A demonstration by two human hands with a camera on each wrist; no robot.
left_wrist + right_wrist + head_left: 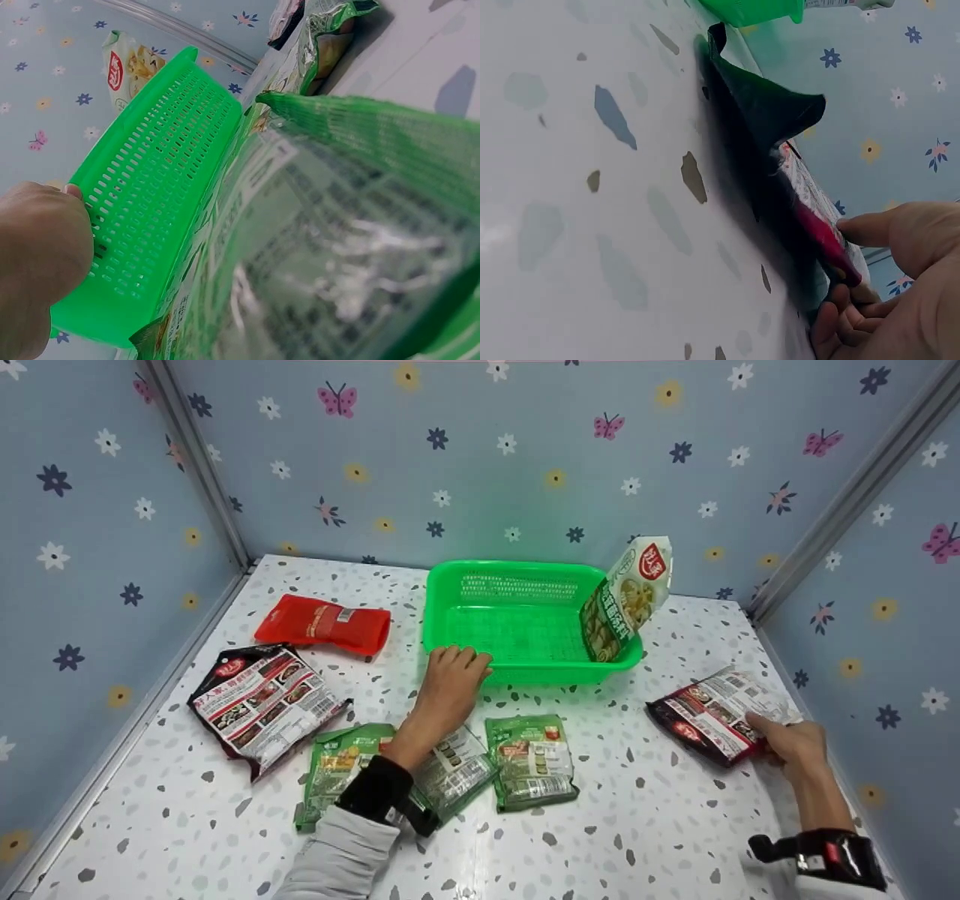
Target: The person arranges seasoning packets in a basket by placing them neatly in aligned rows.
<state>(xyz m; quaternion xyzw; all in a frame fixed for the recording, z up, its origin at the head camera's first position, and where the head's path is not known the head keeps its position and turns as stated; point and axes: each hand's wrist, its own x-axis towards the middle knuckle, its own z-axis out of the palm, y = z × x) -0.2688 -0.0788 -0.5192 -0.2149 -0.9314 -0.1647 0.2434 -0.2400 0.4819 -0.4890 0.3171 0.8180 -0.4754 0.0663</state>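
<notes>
My left hand (448, 682) grips the front rim of a green plastic basket (525, 673), its fingers curled over the edge, as the left wrist view also shows. A white and green food pouch (630, 592) leans upright in the basket's right end. At the right side of the table, my right hand (795, 742) pinches the near edge of a black, red and white food packet (712, 716). In the right wrist view the thumb (866, 229) lies on top of the packet (802, 195) and the other fingers are curled beneath its edge.
A red pouch (326, 624) and a black and white packet (266, 701) lie left of the basket. Several green packets (532, 761) lie in front of it, partly under my left forearm. Patterned panels (510, 457) wall the table at the back and both sides.
</notes>
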